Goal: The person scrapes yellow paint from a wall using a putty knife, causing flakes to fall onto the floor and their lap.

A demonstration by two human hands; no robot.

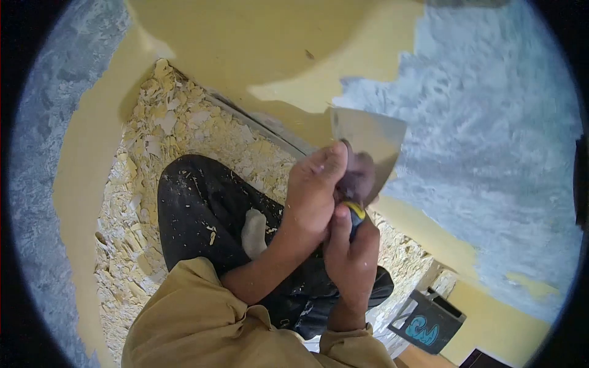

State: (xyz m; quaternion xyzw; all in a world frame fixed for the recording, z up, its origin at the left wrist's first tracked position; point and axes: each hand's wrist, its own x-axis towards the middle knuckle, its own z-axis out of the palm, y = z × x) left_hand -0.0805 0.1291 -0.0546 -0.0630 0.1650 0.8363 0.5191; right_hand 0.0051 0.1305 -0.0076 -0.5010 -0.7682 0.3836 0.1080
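Scraper (368, 132) held against wall (491, 122), at edge of yellow paint. Right hand (353, 251) farther from wall, fingers clamped round handle; left hand (313, 193) nearer wall, fingers closed on blade base.

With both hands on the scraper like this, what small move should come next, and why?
Probably push the scraper forward, under the yellow paint at its edge. The right hand grips the handle and the left hand presses just behind the blade. The blade sits at the line where the bare grey wall ends and the paint begins.
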